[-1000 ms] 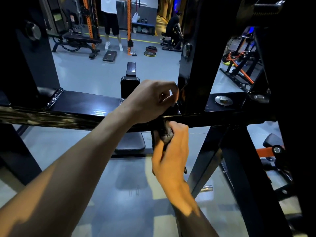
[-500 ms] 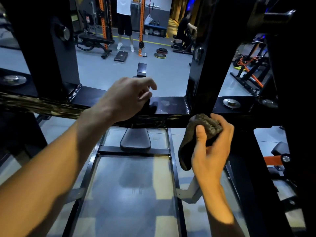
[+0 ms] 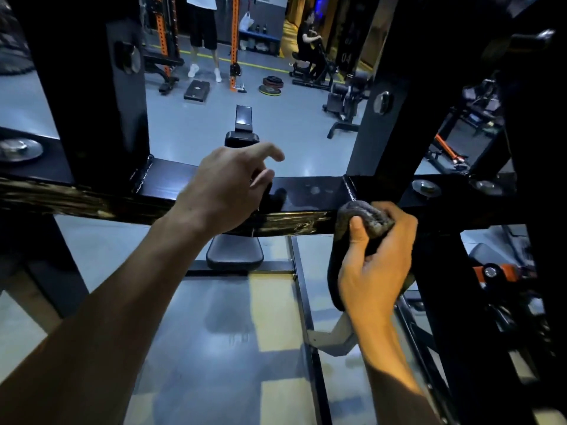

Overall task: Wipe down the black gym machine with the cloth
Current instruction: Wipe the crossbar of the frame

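While right hand (image 3: 376, 271) grips cloth (image 3: 363, 217) | fingers (image 3: 357, 231) wrap it | pressed to crossbar (image 3: 306, 194)

The horizontal crossbeam (image 3: 306, 194) of the black gym machine runs the full width of the view and bars direct passage forward at hand level. Above it, an open window lies between the left upright (image 3: 92, 96) and the right upright (image 3: 377, 118); the grey floor (image 3: 190, 124) shows through it. The left hand (image 3: 227, 191) rests over the beam near the middle of this window, and the right hand (image 3: 374, 259) with the cloth (image 3: 362, 219) occupies the beam's front face at the right upright's base. Below the beam, open space extends down to a padded seat (image 3: 234, 251) and floor rails (image 3: 302, 302). Right of the right upright, dark frame members (image 3: 521, 210) crowd together, leaving only narrow gaps.
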`<action>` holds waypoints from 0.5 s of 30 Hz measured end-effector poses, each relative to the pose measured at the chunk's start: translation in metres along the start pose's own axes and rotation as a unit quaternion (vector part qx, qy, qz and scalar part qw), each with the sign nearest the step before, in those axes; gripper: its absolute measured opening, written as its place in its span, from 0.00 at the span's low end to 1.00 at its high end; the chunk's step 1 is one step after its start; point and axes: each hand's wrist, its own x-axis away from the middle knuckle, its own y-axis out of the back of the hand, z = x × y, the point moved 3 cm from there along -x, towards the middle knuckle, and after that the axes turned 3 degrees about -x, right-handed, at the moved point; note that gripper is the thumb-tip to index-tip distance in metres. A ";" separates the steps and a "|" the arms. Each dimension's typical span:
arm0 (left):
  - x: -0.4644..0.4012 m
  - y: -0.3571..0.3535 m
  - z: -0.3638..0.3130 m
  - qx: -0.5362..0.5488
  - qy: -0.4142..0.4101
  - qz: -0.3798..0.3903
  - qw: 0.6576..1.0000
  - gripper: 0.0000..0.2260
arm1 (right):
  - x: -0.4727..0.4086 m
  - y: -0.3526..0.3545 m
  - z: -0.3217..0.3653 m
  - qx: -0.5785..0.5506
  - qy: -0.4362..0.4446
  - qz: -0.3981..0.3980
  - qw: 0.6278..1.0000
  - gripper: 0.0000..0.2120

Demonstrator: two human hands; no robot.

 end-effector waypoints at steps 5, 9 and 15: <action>0.001 -0.003 0.002 -0.004 -0.009 0.000 1.000 0.11 | 0.022 -0.036 0.021 -0.008 0.055 0.074 0.996 0.12; 0.001 -0.001 0.004 -0.004 -0.039 -0.007 0.999 0.12 | 0.009 -0.014 0.001 -0.002 0.025 0.045 0.999 0.14; 0.000 -0.003 0.006 -0.003 -0.035 -0.013 0.999 0.14 | 0.015 -0.011 -0.015 -0.044 -0.073 -0.072 0.994 0.22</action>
